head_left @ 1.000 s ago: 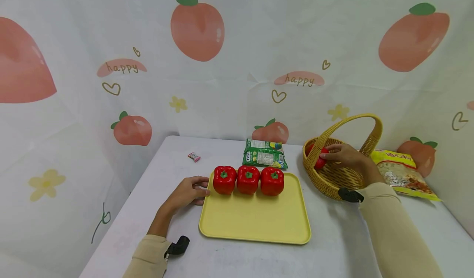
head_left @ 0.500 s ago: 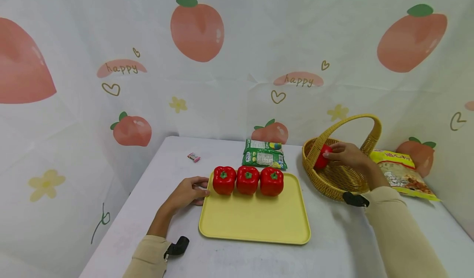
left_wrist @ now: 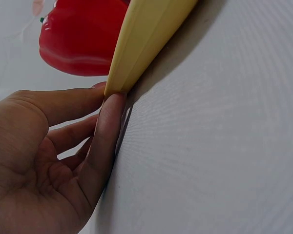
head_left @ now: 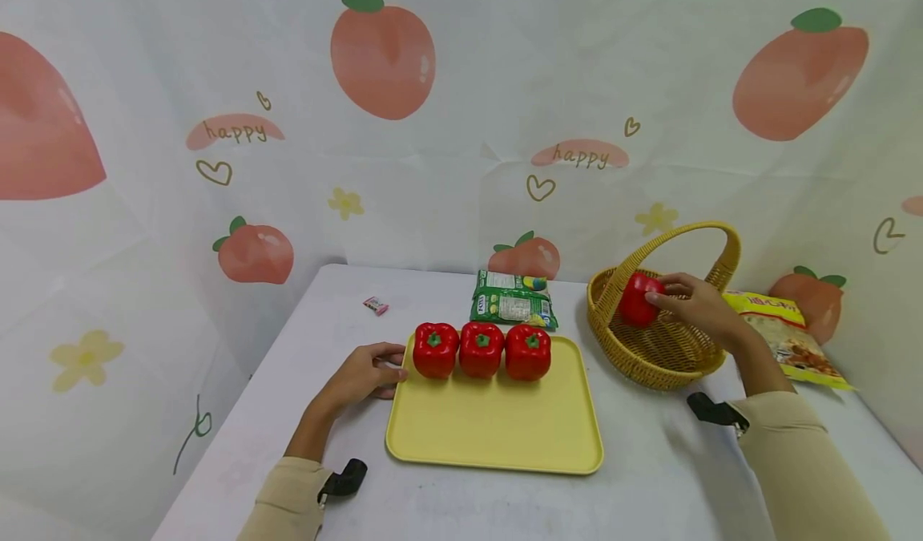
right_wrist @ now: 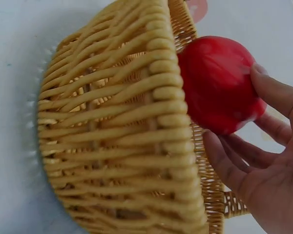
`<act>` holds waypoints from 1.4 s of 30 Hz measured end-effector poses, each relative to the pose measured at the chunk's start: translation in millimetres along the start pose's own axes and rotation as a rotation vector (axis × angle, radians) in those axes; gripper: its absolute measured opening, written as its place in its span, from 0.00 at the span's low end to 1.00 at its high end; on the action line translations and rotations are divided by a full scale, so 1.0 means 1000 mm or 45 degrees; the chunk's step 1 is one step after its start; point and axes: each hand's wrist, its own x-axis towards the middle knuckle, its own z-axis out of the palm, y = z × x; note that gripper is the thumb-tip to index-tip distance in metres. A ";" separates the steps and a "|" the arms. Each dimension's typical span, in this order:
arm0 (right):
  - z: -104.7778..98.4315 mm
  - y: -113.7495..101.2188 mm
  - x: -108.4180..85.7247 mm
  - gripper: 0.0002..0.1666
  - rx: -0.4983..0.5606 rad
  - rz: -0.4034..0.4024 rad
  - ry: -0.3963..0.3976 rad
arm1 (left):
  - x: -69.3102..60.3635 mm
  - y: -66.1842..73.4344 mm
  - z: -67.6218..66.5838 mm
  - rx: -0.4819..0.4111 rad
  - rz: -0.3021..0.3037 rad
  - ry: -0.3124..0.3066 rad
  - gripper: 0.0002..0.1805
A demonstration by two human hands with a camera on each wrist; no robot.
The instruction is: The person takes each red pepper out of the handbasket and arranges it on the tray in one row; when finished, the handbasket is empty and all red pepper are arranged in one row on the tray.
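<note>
My right hand [head_left: 698, 307] grips a red bell pepper [head_left: 638, 300] at the mouth of the wicker basket [head_left: 652, 373]. In the right wrist view, the thumb and fingers hold the pepper [right_wrist: 219, 85] from one side, and the basket's woven rim [right_wrist: 168, 97] hides part of it. My left hand [head_left: 364, 374] is at the left edge of the yellow tray [head_left: 497, 429]. The left wrist view has its thumb and a finger pinching the tray's rim [left_wrist: 132, 53]. Three red bell peppers [head_left: 481, 350] stand in a row along the tray's far side.
Green snack packets [head_left: 513, 299] lie behind the tray. To the left is a small pink wrapped candy [head_left: 376, 305]. A yellow and clear food bag [head_left: 789, 341] lies right of the basket, whose tall handle [head_left: 671, 240] arches over it. A printed cloth [head_left: 447, 164] hangs behind the table.
The right hand has lifted the bell pepper up and to the right from the left side inside the basket. The left hand stays at the tray's edge.
</note>
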 end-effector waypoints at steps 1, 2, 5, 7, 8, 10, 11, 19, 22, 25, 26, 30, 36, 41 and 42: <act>0.000 0.001 -0.002 0.42 -0.013 -0.005 0.014 | 0.000 0.000 0.000 0.001 0.002 -0.002 0.28; 0.000 0.002 -0.003 0.42 -0.023 -0.009 0.028 | 0.000 0.000 0.000 0.004 0.006 -0.004 0.28; 0.001 0.002 -0.010 0.42 -0.029 -0.014 0.053 | -0.001 0.000 -0.001 0.008 0.009 -0.004 0.29; 0.001 0.002 -0.016 0.43 -0.017 -0.004 0.067 | -0.001 0.000 -0.001 0.014 0.008 -0.001 0.29; 0.002 0.002 -0.018 0.44 -0.004 0.003 0.073 | -0.001 0.000 -0.001 0.017 0.007 0.001 0.29; 0.002 0.001 -0.023 0.44 0.024 0.015 0.086 | -0.001 0.001 -0.001 0.018 0.002 0.005 0.28; 0.003 0.000 -0.025 0.45 0.035 0.023 0.094 | -0.001 0.001 0.000 0.017 0.000 0.006 0.28; 0.008 -0.006 -0.043 0.43 0.045 -0.020 0.143 | -0.001 0.001 0.000 0.014 0.002 0.002 0.28; 0.010 -0.010 -0.049 0.43 0.052 -0.041 0.162 | -0.001 0.001 0.000 0.012 0.003 0.002 0.28; 0.011 -0.012 -0.055 0.44 0.055 -0.066 0.186 | -0.001 0.001 0.000 0.009 0.006 0.000 0.28; 0.012 -0.013 -0.057 0.44 0.057 -0.078 0.195 | -0.001 0.001 0.000 0.007 0.006 -0.001 0.28; 0.014 -0.016 -0.065 0.45 0.037 -0.110 0.226 | 0.000 0.001 0.000 0.008 0.005 -0.002 0.28; 0.017 -0.022 -0.076 0.47 0.003 -0.171 0.257 | 0.000 0.001 0.001 0.017 -0.001 0.007 0.29; 0.022 -0.031 -0.083 0.45 -0.021 -0.266 0.286 | -0.001 0.001 0.001 0.020 -0.008 0.010 0.29; 0.024 -0.033 -0.084 0.44 -0.016 -0.279 0.285 | -0.001 0.001 0.001 0.020 -0.008 0.010 0.29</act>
